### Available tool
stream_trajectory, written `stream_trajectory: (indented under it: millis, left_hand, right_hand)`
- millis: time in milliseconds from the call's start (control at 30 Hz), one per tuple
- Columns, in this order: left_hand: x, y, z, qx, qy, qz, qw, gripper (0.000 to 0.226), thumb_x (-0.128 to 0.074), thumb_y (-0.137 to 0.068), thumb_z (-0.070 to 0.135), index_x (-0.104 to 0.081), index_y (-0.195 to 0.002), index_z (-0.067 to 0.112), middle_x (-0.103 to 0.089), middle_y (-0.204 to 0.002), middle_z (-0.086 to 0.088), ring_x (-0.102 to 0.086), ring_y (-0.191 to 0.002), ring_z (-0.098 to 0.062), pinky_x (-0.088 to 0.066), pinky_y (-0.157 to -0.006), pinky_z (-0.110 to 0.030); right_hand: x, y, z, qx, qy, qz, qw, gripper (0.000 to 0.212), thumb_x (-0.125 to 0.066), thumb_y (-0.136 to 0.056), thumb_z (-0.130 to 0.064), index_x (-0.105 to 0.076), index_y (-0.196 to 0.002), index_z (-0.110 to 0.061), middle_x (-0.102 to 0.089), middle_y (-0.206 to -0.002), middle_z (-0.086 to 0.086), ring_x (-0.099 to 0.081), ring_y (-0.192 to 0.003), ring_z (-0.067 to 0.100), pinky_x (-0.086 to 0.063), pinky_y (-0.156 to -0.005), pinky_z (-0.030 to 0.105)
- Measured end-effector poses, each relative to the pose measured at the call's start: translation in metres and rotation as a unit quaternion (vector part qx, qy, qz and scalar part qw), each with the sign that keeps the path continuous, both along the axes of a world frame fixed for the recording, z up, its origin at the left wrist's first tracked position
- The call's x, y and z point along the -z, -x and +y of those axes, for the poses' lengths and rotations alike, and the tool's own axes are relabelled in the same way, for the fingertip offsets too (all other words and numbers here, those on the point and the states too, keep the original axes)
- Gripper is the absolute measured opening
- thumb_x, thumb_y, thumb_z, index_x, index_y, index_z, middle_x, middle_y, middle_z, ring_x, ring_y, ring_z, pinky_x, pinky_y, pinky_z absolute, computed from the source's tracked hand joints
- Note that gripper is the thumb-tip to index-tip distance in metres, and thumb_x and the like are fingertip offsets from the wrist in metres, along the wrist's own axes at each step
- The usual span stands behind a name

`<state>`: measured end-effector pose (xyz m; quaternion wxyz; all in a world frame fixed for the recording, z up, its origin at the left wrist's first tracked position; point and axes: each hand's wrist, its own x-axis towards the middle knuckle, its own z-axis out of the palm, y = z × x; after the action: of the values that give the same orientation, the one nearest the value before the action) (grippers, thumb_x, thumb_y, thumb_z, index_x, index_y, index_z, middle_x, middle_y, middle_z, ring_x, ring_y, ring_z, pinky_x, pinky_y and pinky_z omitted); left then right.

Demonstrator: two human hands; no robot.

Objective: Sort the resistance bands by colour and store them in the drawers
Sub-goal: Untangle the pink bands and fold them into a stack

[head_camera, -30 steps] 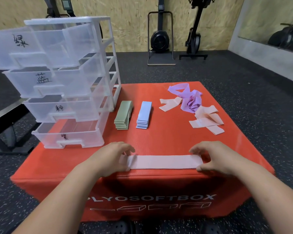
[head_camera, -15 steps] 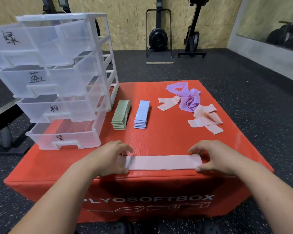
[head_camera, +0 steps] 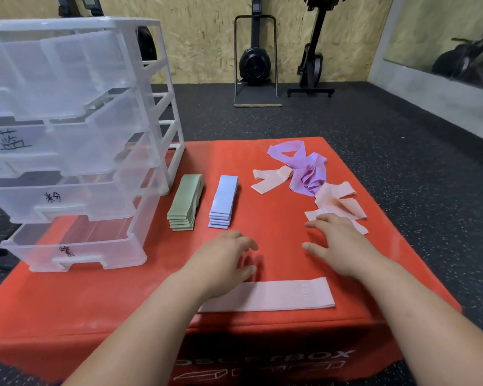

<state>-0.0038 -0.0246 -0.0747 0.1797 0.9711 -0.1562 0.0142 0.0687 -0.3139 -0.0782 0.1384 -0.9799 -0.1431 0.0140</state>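
A flattened pink band (head_camera: 279, 298) lies along the near edge of the red box (head_camera: 95, 307). Past it, my left hand (head_camera: 223, 257) hovers with fingers apart and holds nothing. My right hand (head_camera: 338, 246) is open too, its fingertips reaching to the loose pink bands (head_camera: 338, 201) at the right. A crumpled purple band (head_camera: 304, 168) lies tangled with them, and one more pink band (head_camera: 271, 178) lies left of it. A green stack (head_camera: 186, 203) and a blue stack (head_camera: 223, 201) sit mid-box. The clear drawer unit (head_camera: 76, 140) stands at the left with its drawers pulled out.
The drawers carry handwritten labels on their fronts and look empty. Dark rubber floor surrounds the box. Two exercise machines (head_camera: 255, 59) stand against the wooden back wall, and a mirror runs along the right wall.
Both hands have let go of the flattened pink band and moved forward over the box. The right hand now reaches the loose pink bands. The view has shifted closer to the drawers.
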Motion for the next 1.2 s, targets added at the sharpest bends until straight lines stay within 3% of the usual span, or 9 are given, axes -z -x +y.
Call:
stream_trajectory:
  millis: [267, 400, 467, 567, 633, 800, 933, 1033, 1200]
  left_hand:
    - [0.014, -0.034, -0.020, -0.017, 0.017, -0.011, 1.000, 0.035, -0.067, -0.096, 0.042, -0.064, -0.129, 0.034, -0.061, -0.118, 0.012, -0.058, -0.112, -0.016, -0.052, -0.094, -0.036]
    - [0.017, -0.051, -0.025, -0.082, 0.140, 0.019, 0.987, 0.025, -0.066, -0.100, 0.041, -0.069, -0.123, 0.031, -0.070, -0.108, 0.015, -0.067, -0.095, -0.006, -0.054, -0.091, -0.030]
    - [0.014, -0.057, -0.032, -0.139, 0.254, 0.050, 0.956, 0.024, -0.064, -0.103, 0.041, -0.072, -0.118, 0.025, -0.076, -0.103, 0.011, -0.073, -0.086, -0.005, -0.056, -0.088, -0.030]
    - [0.003, -0.061, -0.044, -0.204, 0.491, 0.138, 0.835, 0.033, -0.060, -0.106, 0.040, -0.075, -0.103, 0.011, -0.079, -0.091, 0.003, -0.076, -0.075, -0.012, -0.062, -0.081, -0.037]
    - [0.002, -0.062, -0.043, -0.228, 0.535, 0.157, 0.798, 0.029, -0.066, -0.105, 0.032, -0.077, -0.095, 0.007, -0.079, -0.083, -0.002, -0.076, -0.076, -0.018, -0.064, -0.080, -0.041]
    - [0.013, -0.060, -0.028, -0.223, 0.437, 0.107, 0.865, 0.013, -0.069, -0.092, 0.009, -0.079, -0.091, 0.018, -0.078, -0.080, -0.007, -0.068, -0.070, -0.019, -0.056, -0.070, -0.034]
    - [0.003, -0.048, -0.022, -0.080, 0.260, -0.025, 0.962, 0.011, -0.069, -0.097, 0.019, -0.072, -0.096, 0.029, -0.070, -0.083, 0.011, -0.065, -0.077, -0.008, -0.055, -0.076, -0.034]
    - [-0.010, -0.034, -0.023, -0.016, 0.225, -0.101, 0.969, 0.015, -0.068, -0.098, 0.015, -0.071, -0.100, 0.030, -0.063, -0.089, 0.013, -0.062, -0.085, -0.008, -0.050, -0.077, -0.026]
    - [-0.016, -0.031, -0.004, -0.117, 0.277, -0.122, 0.946, 0.015, -0.066, -0.099, 0.015, -0.071, -0.098, 0.029, -0.069, -0.092, 0.013, -0.064, -0.087, -0.008, -0.049, -0.075, -0.022]
  right_hand:
    - [0.020, -0.023, 0.016, 0.038, 0.095, -0.032, 0.994, 0.068, -0.044, -0.099, -0.067, -0.046, -0.153, -0.025, -0.042, -0.154, -0.002, -0.037, -0.142, 0.024, -0.036, -0.114, 0.043]
    - [0.018, -0.019, 0.034, -0.011, 0.004, -0.070, 0.998, 0.057, -0.050, -0.103, -0.053, -0.051, -0.150, -0.021, -0.049, -0.151, -0.007, -0.045, -0.138, 0.020, -0.042, -0.112, 0.040]
    - [0.012, -0.008, 0.050, -0.063, -0.095, -0.073, 0.991, 0.050, -0.055, -0.102, -0.045, -0.057, -0.146, -0.021, -0.053, -0.147, -0.009, -0.050, -0.135, 0.016, -0.045, -0.111, 0.038]
    - [0.005, 0.012, 0.070, -0.148, -0.182, -0.072, 0.969, 0.040, -0.057, -0.100, -0.035, -0.065, -0.137, -0.021, -0.060, -0.140, -0.010, -0.055, -0.130, 0.010, -0.046, -0.110, 0.030]
    - [0.006, 0.020, 0.075, -0.178, -0.206, -0.062, 0.960, 0.037, -0.058, -0.098, -0.026, -0.067, -0.134, -0.023, -0.061, -0.141, -0.013, -0.054, -0.132, 0.006, -0.043, -0.111, 0.026]
    - [0.007, 0.015, 0.066, -0.108, -0.328, -0.067, 0.936, 0.036, -0.062, -0.090, -0.003, -0.075, -0.110, -0.030, -0.072, -0.112, -0.017, -0.067, -0.107, 0.004, -0.053, -0.092, 0.027]
    - [0.002, 0.007, 0.058, -0.134, -0.220, -0.052, 0.965, 0.059, -0.067, -0.090, -0.019, -0.053, -0.146, -0.033, -0.052, -0.149, -0.020, -0.043, -0.141, 0.000, -0.034, -0.116, 0.022]
    - [0.001, 0.002, 0.057, -0.175, -0.175, -0.030, 0.968, 0.053, -0.072, -0.088, -0.025, -0.057, -0.139, -0.036, -0.061, -0.133, -0.017, -0.050, -0.130, 0.005, -0.041, -0.105, 0.026]
    - [-0.006, -0.008, 0.039, -0.119, -0.099, -0.061, 0.986, 0.022, -0.078, -0.086, -0.038, -0.067, -0.105, -0.039, -0.059, -0.088, -0.015, -0.058, -0.091, 0.016, -0.043, -0.078, 0.034]
